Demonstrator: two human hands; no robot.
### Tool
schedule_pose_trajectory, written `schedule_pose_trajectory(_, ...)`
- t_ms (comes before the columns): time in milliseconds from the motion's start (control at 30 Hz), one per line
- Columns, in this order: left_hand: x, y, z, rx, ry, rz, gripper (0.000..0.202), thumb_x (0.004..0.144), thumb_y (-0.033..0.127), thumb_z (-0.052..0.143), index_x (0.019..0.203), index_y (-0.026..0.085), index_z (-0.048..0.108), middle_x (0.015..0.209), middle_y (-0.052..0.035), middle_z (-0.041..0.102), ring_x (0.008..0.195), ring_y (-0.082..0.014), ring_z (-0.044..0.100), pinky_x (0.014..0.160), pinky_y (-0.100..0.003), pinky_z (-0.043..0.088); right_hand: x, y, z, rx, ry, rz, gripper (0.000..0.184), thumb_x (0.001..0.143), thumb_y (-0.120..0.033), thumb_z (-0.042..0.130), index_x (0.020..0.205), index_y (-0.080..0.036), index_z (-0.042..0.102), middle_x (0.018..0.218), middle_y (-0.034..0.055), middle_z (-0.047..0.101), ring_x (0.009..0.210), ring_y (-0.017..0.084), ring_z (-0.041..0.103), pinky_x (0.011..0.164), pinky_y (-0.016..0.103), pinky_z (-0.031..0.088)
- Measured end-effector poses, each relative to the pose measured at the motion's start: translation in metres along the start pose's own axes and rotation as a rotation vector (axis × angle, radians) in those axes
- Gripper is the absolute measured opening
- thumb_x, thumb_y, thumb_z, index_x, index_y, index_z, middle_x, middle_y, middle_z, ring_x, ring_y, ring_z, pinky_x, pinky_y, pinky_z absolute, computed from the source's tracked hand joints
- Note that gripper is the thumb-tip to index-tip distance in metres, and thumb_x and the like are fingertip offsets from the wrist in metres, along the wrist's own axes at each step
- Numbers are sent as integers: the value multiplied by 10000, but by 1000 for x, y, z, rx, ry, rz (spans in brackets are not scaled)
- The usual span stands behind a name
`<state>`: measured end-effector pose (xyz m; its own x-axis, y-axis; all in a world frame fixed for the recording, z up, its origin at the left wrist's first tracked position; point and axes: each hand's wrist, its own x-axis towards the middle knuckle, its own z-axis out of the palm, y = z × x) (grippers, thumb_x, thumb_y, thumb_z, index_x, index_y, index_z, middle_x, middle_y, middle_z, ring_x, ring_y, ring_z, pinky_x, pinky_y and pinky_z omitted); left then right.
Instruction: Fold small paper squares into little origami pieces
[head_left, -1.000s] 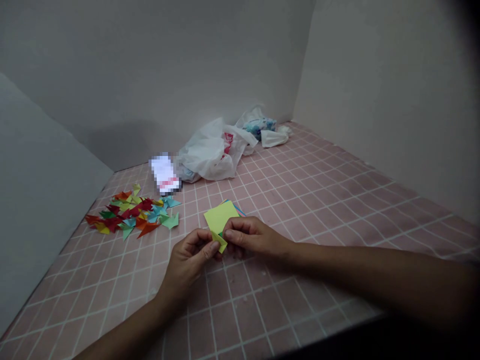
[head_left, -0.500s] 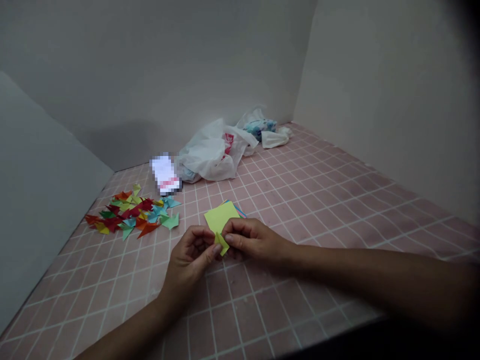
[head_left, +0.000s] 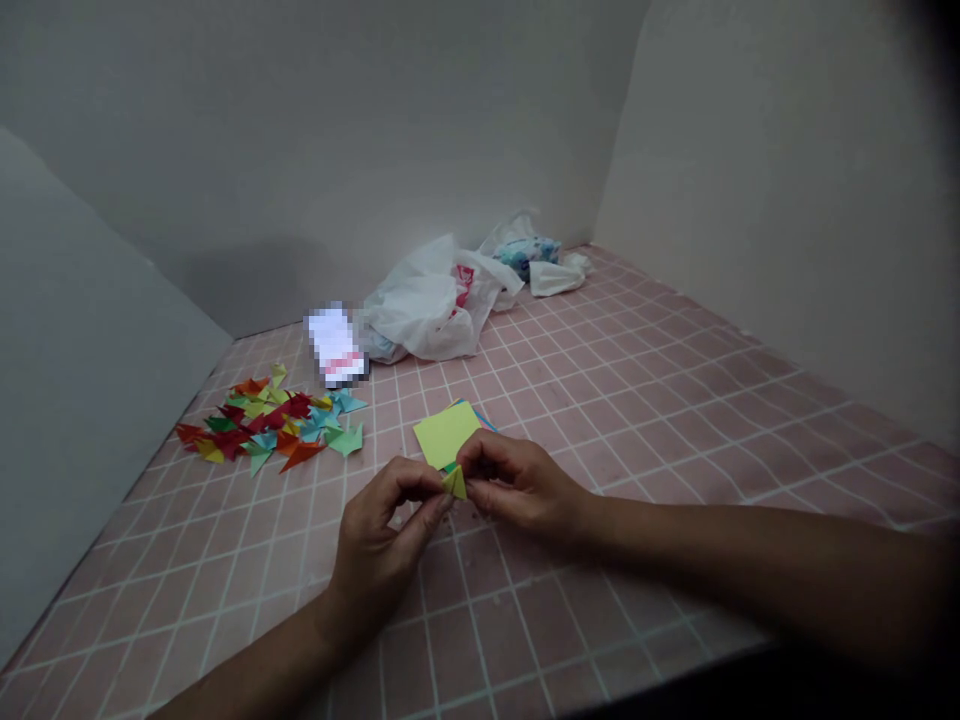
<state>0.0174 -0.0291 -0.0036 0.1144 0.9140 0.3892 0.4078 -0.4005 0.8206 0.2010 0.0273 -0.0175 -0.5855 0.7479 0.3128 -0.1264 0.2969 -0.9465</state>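
Observation:
A small folded piece of yellow paper (head_left: 455, 484) is pinched between my two hands, its visible face a narrow triangle. My left hand (head_left: 386, 525) grips its left side with thumb and forefinger. On the right side, my right hand (head_left: 525, 485) holds it the same way, fingers curled. Just beyond the fingertips lies a stack of square paper sheets (head_left: 444, 432), yellow on top, with blue edges showing at the back. The right fingers partly hide the stack's near right corner.
Several folded paper cranes (head_left: 270, 420) in many colours lie heaped at the left. Behind them is a blurred-out phone (head_left: 335, 345). White plastic bags (head_left: 427, 300) and a blue patterned packet (head_left: 529, 258) lie by the back wall. A pink checked cloth (head_left: 637, 380) covers the surface.
The folded yellow paper has turned in my fingers and now looks shorter, with its pointed bottom tip no longer showing. Both hands have shifted slightly. The whole view has moved a little.

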Motion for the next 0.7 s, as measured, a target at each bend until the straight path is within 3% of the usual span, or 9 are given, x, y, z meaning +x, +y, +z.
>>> schedule_pose_trajectory(267, 2, 1, -2, 87, -24, 164, 190, 878, 39, 616, 931, 221, 610, 867, -11, 642, 823, -149, 626, 742, -281, 508, -2, -2, -1, -134, 8, -99, 73, 836, -109, 557, 827, -181, 567, 750, -5, 588, 664, 111, 533, 625, 245, 429)
schedule_pose_trajectory(400, 4, 1, -2, 169, 18, 272, 237, 848, 14, 642, 949, 225, 601, 913, -23, 632, 874, -164, 617, 779, -303, 505, -3, -2, -1, -154, 33, -113, 84, 821, -101, 560, 826, -184, 571, 751, -2, 593, 655, 113, 527, 615, 244, 428)
schedule_pose_trajectory(700, 0, 0, -3, 187, 42, 294, 254, 841, 8, 642, 951, 233, 601, 920, -22, 633, 873, -171, 617, 777, -310, 503, -3, -3, 1, -129, 25, -89, 102, 814, -83, 555, 832, -181, 574, 739, -10, 586, 638, 106, 524, 603, 243, 418)
